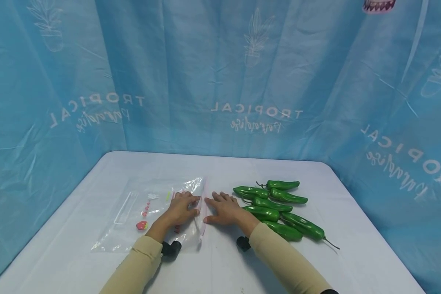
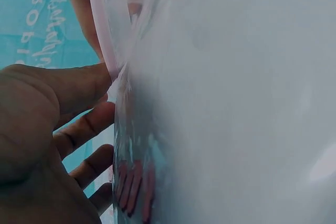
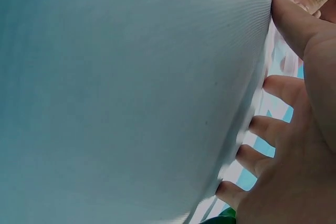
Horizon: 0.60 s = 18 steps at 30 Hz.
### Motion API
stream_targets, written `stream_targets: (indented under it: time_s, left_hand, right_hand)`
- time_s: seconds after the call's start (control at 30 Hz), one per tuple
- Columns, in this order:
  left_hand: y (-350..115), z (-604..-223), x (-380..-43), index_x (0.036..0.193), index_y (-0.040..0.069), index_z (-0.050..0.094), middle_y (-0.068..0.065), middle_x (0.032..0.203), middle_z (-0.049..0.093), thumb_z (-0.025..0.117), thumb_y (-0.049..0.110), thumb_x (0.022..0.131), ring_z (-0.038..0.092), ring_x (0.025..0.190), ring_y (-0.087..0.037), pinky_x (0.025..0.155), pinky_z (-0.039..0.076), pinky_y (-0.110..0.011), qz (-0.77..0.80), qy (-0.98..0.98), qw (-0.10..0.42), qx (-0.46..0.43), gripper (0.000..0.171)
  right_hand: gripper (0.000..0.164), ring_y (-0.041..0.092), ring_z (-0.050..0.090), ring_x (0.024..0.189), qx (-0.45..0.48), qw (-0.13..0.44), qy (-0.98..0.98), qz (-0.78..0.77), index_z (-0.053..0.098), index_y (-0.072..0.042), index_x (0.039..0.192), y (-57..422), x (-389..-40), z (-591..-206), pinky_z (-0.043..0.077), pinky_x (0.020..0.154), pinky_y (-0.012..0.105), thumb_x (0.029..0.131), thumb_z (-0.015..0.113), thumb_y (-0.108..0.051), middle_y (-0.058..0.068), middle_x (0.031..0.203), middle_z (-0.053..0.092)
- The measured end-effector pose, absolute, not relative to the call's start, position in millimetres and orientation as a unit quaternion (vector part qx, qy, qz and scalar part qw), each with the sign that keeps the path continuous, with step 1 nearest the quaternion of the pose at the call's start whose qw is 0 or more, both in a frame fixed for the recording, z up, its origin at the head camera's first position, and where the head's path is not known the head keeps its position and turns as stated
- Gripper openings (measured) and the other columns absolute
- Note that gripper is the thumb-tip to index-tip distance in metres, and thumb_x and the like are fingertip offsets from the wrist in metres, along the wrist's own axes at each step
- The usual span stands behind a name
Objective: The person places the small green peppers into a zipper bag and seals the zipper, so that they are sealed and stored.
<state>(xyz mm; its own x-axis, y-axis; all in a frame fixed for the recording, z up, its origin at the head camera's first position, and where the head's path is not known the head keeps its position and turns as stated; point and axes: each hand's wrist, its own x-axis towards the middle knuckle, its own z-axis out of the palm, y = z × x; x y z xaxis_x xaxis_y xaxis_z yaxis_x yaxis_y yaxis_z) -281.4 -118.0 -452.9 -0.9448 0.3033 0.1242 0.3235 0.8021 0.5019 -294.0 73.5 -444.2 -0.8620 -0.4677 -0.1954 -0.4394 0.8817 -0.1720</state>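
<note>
Probably at an early stage: on the white tabletop (image 1: 353, 249), clear bag (image 1: 156, 216), already laid flat; to its right, green peppers (image 1: 262, 213), all outside it. On the bag, spread left hand (image 1: 180, 209); just beside its pink edge (image 1: 205, 183), spread right hand (image 1: 226, 210); in both, relaxed grip, holding nothing. Around three sides, blue curtain (image 1: 202, 53) with reversed lettering (image 1: 256, 109).
</note>
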Motion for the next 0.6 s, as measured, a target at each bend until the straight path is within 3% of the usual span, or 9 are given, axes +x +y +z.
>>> stream_targets:
  time_s: [0.07,0.2,0.3,0.37,0.43,0.5,0.6]
  left_hand:
    - [-117.6,-452.6,-281.5,0.125,0.008,0.06,-0.002,0.097,0.058,0.069,0.02,0.082,0.044,0.102,-0.029,0.096,0.034,-0.052,-0.268,-0.949,0.018,-0.168,0.046]
    - [-117.7,-452.7,-281.5,0.126,0.007,0.059,0.002,0.089,0.06,0.068,0.017,0.082,0.046,0.12,-0.038,0.099,0.029,-0.058,-0.285,-0.944,0.008,-0.165,0.047]
    - [-117.6,-453.5,-282.1,0.128,0.007,0.057,0.003,0.09,0.063,0.067,0.015,0.082,0.049,0.122,-0.037,0.1,0.028,-0.058,-0.303,-0.939,-0.005,-0.161,0.047]
    - [-117.1,-453.9,-282.3,0.129,0.008,0.057,0.002,0.092,0.065,0.066,0.015,0.083,0.056,0.113,-0.03,0.1,0.031,-0.053,-0.316,-0.936,-0.017,-0.154,0.047]
    - [-116.5,-453.9,-282.7,0.129,0.007,0.056,0.001,0.092,0.065,0.064,0.013,0.083,0.06,0.093,-0.021,0.091,0.041,-0.045,-0.329,-0.932,-0.027,-0.149,0.047]
    - [-116.1,-453.7,-282.7,0.13,0.006,0.056,0.0,0.089,0.064,0.063,0.01,0.082,0.057,0.081,-0.015,0.08,0.046,-0.036,-0.346,-0.926,-0.036,-0.145,0.048]
    - [-116.5,-454.1,-283.2,0.13,0.003,0.055,-0.001,0.083,0.061,0.062,0.006,0.081,0.052,0.07,-0.012,0.067,0.044,-0.027,-0.369,-0.917,-0.046,-0.143,0.05]
  right_hand:
    - [0.076,0.032,0.017,0.146,-0.236,0.114,0.963,-0.061,0.03,-0.03,0.148,73.9,-293.9,-444.8,0.018,0.115,0.056,0.084,0.051,-0.065,0.004,0.158,0.021]
    - [0.076,0.032,0.018,0.146,-0.236,0.114,0.963,-0.065,0.03,-0.03,0.148,74.1,-293.7,-446.0,0.018,0.115,0.056,0.084,0.052,-0.065,0.004,0.158,0.021]
    - [0.075,0.032,0.018,0.146,-0.235,0.113,0.963,-0.067,0.03,-0.03,0.148,73.7,-293.5,-446.3,0.017,0.115,0.056,0.084,0.052,-0.064,0.004,0.158,0.021]
    - [0.075,0.032,0.018,0.146,-0.233,0.113,0.964,-0.068,0.03,-0.031,0.148,73.3,-293.2,-446.3,0.017,0.115,0.056,0.084,0.053,-0.064,0.004,0.158,0.021]
    - [0.075,0.032,0.018,0.146,-0.231,0.113,0.964,-0.066,0.03,-0.031,0.148,73.0,-292.8,-446.2,0.017,0.115,0.056,0.084,0.053,-0.064,0.003,0.158,0.021]
    - [0.075,0.031,0.017,0.146,-0.229,0.117,0.964,-0.066,0.03,-0.031,0.148,72.7,-292.5,-445.9,0.017,0.115,0.056,0.084,0.053,-0.064,0.003,0.158,0.021]
    - [0.075,0.031,0.017,0.146,-0.229,0.12,0.964,-0.066,0.03,-0.031,0.148,72.5,-292.2,-445.0,0.017,0.115,0.056,0.084,0.052,-0.064,0.003,0.158,0.021]
